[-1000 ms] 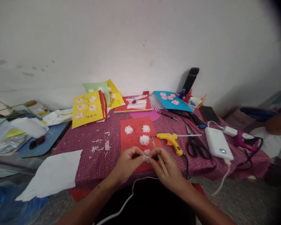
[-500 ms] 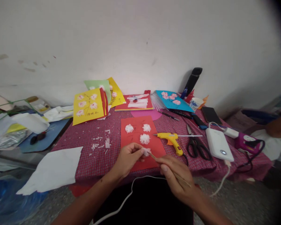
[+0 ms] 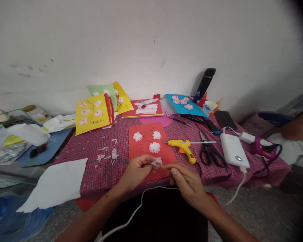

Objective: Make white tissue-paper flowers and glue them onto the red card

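My left hand is closed in a pinch on a small piece of white tissue paper above the lower part of a red sheet. My right hand grips a thin wooden stick, whose tip meets the tissue paper. Several fluffy white paper flowers sit on the red sheet, among faint dark brush lines. Just right of the sheet lies a yellow hot glue gun with a clear glue stick in its back.
Black scissors and a white power bank with cables lie at right. Paper scraps are scattered left of the sheet. Behind stand a yellow flower card, a blue card and a paper cup. At far right shows another person's arm.
My right hand has turned slightly and come closer to the tissue paper, hiding more of the stick. The left hand keeps its pinch. The whole view has shifted a little.
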The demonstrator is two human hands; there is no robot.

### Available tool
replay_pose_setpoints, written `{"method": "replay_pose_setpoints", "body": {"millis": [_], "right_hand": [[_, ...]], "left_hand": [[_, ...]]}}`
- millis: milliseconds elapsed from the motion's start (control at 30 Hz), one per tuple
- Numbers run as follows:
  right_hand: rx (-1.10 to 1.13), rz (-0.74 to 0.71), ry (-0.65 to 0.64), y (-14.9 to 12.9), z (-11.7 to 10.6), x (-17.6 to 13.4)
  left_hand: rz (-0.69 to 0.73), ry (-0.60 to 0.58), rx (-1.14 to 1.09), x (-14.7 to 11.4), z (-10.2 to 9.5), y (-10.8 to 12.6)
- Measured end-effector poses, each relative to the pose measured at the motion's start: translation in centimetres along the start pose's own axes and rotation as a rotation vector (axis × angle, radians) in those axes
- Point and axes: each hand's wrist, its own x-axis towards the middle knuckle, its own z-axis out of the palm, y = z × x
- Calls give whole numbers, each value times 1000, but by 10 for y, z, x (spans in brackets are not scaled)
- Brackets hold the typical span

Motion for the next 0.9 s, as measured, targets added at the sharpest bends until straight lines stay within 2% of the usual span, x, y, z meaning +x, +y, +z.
{"method": "replay_pose_setpoints", "body": {"millis": [167, 333, 467, 600, 733, 900], "right_hand": [[289, 236, 56, -1, -2, 15], [417, 218, 23, -13, -12, 44], [236, 52, 66, -20, -22, 59], [32, -72, 90, -18, -30, 64], [-74, -92, 9, -3, -32, 69], [-179, -14, -32, 21, -29, 77]], "left_hand": [[83, -30, 187, 3, -1, 5], [200, 2, 435, 18, -5, 26], [219, -76, 539, 29, -5, 44], [261, -168, 650, 42, -5, 47], [387, -269, 804, 62, -7, 35], [359, -363, 924, 84, -6, 23]]}}
